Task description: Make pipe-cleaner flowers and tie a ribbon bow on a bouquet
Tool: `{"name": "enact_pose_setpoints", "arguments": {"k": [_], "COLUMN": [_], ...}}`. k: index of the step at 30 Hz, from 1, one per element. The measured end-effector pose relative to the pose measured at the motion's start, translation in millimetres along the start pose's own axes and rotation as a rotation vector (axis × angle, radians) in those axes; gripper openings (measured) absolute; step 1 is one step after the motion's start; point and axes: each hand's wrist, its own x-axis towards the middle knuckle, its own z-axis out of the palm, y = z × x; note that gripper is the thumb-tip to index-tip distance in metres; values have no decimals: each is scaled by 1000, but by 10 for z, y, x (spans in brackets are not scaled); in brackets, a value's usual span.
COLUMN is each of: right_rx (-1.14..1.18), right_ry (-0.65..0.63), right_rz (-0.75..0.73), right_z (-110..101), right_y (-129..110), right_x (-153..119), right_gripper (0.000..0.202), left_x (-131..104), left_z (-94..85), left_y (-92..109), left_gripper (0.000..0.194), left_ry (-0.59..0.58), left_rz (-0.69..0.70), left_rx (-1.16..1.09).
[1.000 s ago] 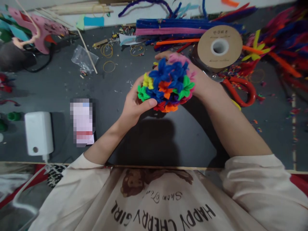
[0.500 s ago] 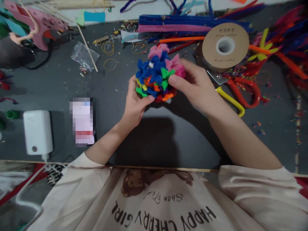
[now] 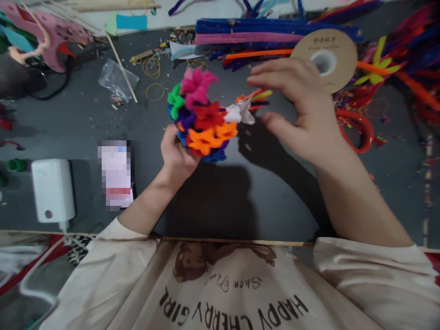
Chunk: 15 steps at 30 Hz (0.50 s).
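A bouquet of pipe-cleaner flowers (image 3: 202,119) in pink, red, orange, green, purple and blue is tipped on its side above the table. My left hand (image 3: 177,149) grips it from the left by the blossoms, its other fingers hidden behind them. The stems point right, wrapped in white paper (image 3: 240,112), with orange, yellow and dark ends sticking out. Just right of those stem ends, my right hand (image 3: 299,101) hangs with thumb and fingers apart, holding nothing. It covers part of a ribbon spool (image 3: 325,43) and most of the scissors, whose red handle (image 3: 360,130) shows.
Blue and pink pipe cleaners (image 3: 247,39) lie along the back. A pink glue gun (image 3: 51,34) is at the far left. A phone (image 3: 117,174) and a white power bank (image 3: 53,190) with a cable lie left. Rubber bands (image 3: 154,92) and a plastic bag (image 3: 117,80) lie behind.
The bouquet has been turned so its stems point right and its pink and orange flowers face me. My right hand has let go of it and moved right, fingers spreading.
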Motion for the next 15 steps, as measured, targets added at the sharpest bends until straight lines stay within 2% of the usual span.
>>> {"name": "enact_pose_setpoints", "arguments": {"k": [2, 4, 5, 7, 9, 11, 12, 15], "right_rx": [-46, 19, 84, 351, 766, 1061, 1146, 1253], "right_ry": [-142, -269, -326, -402, -415, -349, -337, -298], "right_rz": [11, 138, 228, 414, 591, 732, 785, 826], "right_z": [9, 85, 145, 289, 439, 564, 610, 687], "right_y": [22, 16, 0, -50, -101, -129, -132, -106], "right_x": [4, -19, -40, -93, -152, -206, -230, -289], "right_gripper": [42, 23, 20, 28, 23, 29, 31, 30], "left_x": [6, 15, 22, 35, 34, 14, -2, -48], "left_z": [0, 2, 4, 14, 37, 75, 96, 133], "left_y": [34, 45, 43, 30, 13, -2, -9, -42], "left_gripper": [36, 49, 55, 60, 58, 56, 57, 32], "left_ry": [-13, -57, -79, -111, -150, -181, -194, -237], "left_rz": [-51, -74, -84, -155, -198, -235, -236, -154], "left_rx": [37, 94, 107, 54, -47, -81, -74, 52]}}
